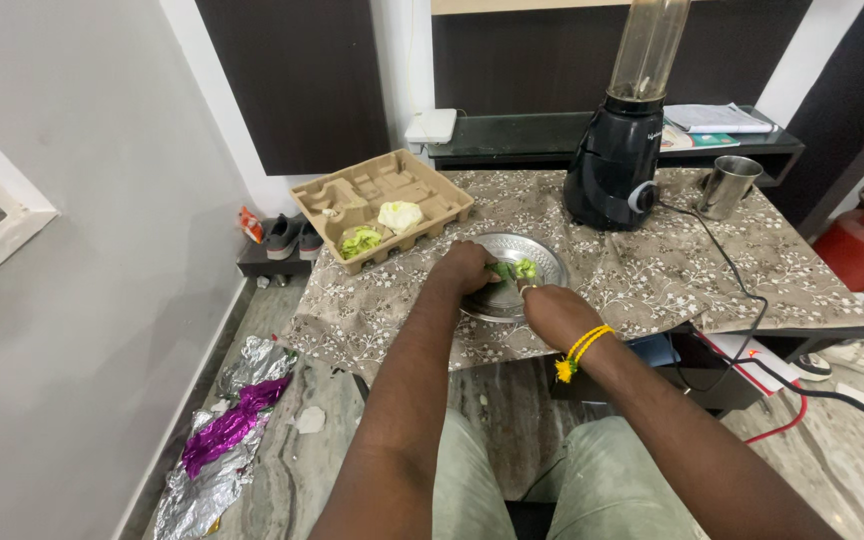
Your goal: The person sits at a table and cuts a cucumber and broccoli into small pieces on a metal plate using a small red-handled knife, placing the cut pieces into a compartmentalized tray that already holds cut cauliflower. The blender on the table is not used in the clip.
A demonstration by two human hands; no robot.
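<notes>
A round steel plate (542, 252) lies on the low cloth-covered table (652, 280). Over it, my left hand (464, 268) and my right hand (555, 312) both hold a small green vegetable piece (514, 269), fingers closed on it from either side. My right wrist wears a yellow thread band. A brown cardboard tray (347, 198) behind and to the left holds leafy green and pale cabbage pieces (382, 228).
A black blender (617, 150) with a clear jar stands at the back, its cord (742, 290) trailing off the right edge. A steel cup (728, 185) sits beside it. Crumpled silver and purple foil (227, 430) lies on the floor at left. Shoes rest near the wall.
</notes>
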